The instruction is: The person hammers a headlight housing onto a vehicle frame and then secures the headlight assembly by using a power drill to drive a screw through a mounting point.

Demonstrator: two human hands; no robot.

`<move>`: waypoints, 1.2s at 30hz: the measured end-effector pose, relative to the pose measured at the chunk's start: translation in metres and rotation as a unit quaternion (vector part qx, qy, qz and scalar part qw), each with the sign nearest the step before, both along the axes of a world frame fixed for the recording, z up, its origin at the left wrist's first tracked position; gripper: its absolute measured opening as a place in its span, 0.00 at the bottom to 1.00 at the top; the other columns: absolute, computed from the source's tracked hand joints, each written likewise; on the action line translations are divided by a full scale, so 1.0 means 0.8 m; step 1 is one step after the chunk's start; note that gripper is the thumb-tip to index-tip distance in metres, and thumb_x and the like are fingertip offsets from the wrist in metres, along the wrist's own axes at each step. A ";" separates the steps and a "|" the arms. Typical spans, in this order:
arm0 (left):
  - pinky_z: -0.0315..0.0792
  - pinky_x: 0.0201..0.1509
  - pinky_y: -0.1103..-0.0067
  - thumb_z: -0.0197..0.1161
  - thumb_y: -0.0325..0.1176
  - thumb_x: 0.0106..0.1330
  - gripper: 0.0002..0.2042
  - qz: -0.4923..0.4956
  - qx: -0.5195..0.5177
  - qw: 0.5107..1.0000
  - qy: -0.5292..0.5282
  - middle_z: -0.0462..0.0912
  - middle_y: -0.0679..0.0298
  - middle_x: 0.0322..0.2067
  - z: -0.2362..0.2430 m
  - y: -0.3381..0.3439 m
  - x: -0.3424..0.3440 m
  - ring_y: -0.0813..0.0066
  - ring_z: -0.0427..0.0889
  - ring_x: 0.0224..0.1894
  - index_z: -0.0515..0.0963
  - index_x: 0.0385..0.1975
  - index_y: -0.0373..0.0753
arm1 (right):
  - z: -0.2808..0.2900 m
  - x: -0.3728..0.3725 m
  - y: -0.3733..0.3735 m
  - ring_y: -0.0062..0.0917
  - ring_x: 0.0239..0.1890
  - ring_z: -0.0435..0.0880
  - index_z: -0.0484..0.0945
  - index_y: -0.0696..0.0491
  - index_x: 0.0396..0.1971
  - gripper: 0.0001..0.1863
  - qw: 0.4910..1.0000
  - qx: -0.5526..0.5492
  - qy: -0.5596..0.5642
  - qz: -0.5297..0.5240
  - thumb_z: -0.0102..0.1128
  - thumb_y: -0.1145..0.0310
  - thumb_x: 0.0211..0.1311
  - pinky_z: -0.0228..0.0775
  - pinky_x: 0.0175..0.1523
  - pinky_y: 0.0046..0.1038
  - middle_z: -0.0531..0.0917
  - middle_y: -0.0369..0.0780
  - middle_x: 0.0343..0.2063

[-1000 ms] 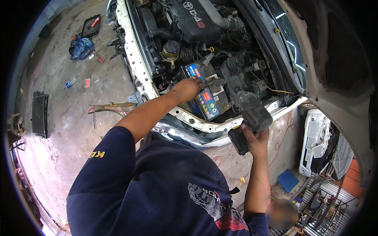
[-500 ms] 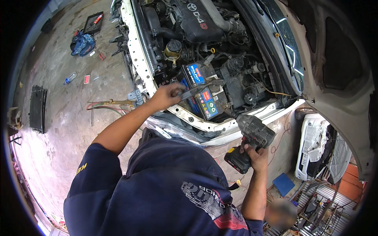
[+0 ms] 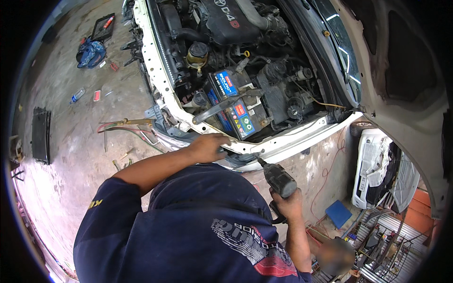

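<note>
My right hand [image 3: 289, 203] is wrapped round the handle of a dark cordless impact wrench [image 3: 279, 179]. The wrench's nose points up and left, close to the front edge of the white body panel [image 3: 278, 145]. At the panel's lower left edge is my left hand [image 3: 207, 148], thumb and forefinger apart; the undersides of its fingers are hidden. Beyond it a car battery [image 3: 239, 118] with blue labels sits in the engine bay. A flat metal bar [image 3: 222, 107] lies slantwise across the battery, its near end over the white panel.
The engine cover [image 3: 229, 21] and a yellow-ringed dipstick [image 3: 247, 54] lie beyond the battery. A raised hood [image 3: 401, 94] stands at right. On the floor are a blue bag [image 3: 91, 54], a bottle [image 3: 77, 95], a dark panel [image 3: 41, 137], hoses [image 3: 125, 128] and a blue board [image 3: 339, 214].
My left hand has come off the metal bar and moved down to the panel's edge. The impact wrench has swung down and left in my right hand. The bar's near end now rests lower.
</note>
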State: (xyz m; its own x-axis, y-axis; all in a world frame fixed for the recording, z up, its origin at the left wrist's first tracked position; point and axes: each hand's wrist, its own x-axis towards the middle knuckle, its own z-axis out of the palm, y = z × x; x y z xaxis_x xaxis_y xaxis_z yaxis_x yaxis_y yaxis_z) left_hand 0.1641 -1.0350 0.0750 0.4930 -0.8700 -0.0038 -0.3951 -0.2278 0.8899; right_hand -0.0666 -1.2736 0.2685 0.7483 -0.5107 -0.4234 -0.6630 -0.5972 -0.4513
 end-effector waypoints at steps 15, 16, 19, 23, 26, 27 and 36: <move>0.73 0.68 0.64 0.70 0.29 0.56 0.33 -0.213 0.060 0.972 -0.075 0.77 0.57 0.55 0.002 -0.143 -0.021 0.53 0.77 0.63 0.75 0.67 0.48 | -0.050 -0.023 -0.008 0.53 0.38 0.86 0.84 0.55 0.44 0.23 0.989 -0.116 0.072 0.053 0.71 0.58 0.50 0.80 0.48 0.50 0.87 0.54 0.33; 0.73 0.68 0.63 0.72 0.30 0.55 0.33 -0.218 0.064 0.972 -0.067 0.76 0.57 0.54 0.001 -0.146 -0.019 0.53 0.76 0.63 0.76 0.66 0.49 | -0.052 -0.026 -0.009 0.53 0.38 0.86 0.84 0.55 0.45 0.24 0.990 -0.114 0.072 0.049 0.71 0.58 0.49 0.80 0.48 0.50 0.87 0.53 0.32; 0.73 0.67 0.62 0.72 0.28 0.54 0.32 -0.220 0.071 0.971 -0.057 0.76 0.56 0.52 -0.004 -0.157 -0.016 0.51 0.76 0.61 0.76 0.64 0.49 | -0.050 -0.026 -0.008 0.53 0.38 0.86 0.83 0.55 0.46 0.24 0.989 -0.118 0.077 0.054 0.71 0.60 0.48 0.80 0.47 0.49 0.87 0.53 0.32; 0.73 0.64 0.61 0.68 0.23 0.54 0.27 -0.220 0.073 0.972 -0.032 0.76 0.54 0.49 -0.013 -0.176 -0.018 0.49 0.77 0.59 0.79 0.58 0.46 | -0.043 -0.017 -0.007 0.52 0.38 0.86 0.83 0.55 0.46 0.24 0.986 -0.118 0.088 0.079 0.71 0.62 0.48 0.79 0.46 0.50 0.87 0.53 0.32; 0.73 0.62 0.60 0.66 0.21 0.54 0.24 -0.215 0.058 0.975 -0.012 0.75 0.53 0.48 -0.019 -0.186 -0.021 0.49 0.76 0.58 0.80 0.53 0.44 | -0.037 -0.007 0.001 0.52 0.37 0.86 0.82 0.55 0.46 0.23 0.984 -0.123 0.082 0.097 0.71 0.62 0.48 0.79 0.46 0.50 0.87 0.53 0.32; 0.73 0.61 0.60 0.66 0.21 0.54 0.24 -0.214 0.051 0.975 -0.003 0.76 0.53 0.48 -0.021 -0.187 -0.021 0.49 0.76 0.58 0.81 0.53 0.44 | -0.033 -0.002 0.004 0.52 0.37 0.86 0.82 0.55 0.46 0.23 0.983 -0.127 0.080 0.105 0.71 0.62 0.49 0.79 0.46 0.50 0.88 0.53 0.32; 0.74 0.61 0.62 0.68 0.23 0.55 0.23 -0.197 0.010 0.980 0.001 0.76 0.55 0.47 -0.029 -0.176 -0.017 0.51 0.77 0.58 0.82 0.53 0.46 | -0.006 0.042 0.009 0.54 0.43 0.87 0.81 0.60 0.53 0.30 0.972 -0.068 0.197 0.114 0.73 0.65 0.47 0.80 0.52 0.48 0.88 0.56 0.38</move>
State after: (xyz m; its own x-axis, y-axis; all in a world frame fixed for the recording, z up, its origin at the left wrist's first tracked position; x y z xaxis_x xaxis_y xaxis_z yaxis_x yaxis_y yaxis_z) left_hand 0.1508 -1.1755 0.0516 0.1179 -0.9927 -0.0236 -0.4536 -0.0750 0.8880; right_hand -0.0326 -1.2665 0.2633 0.6423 -0.4219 -0.6399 -0.6122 -0.7847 -0.0972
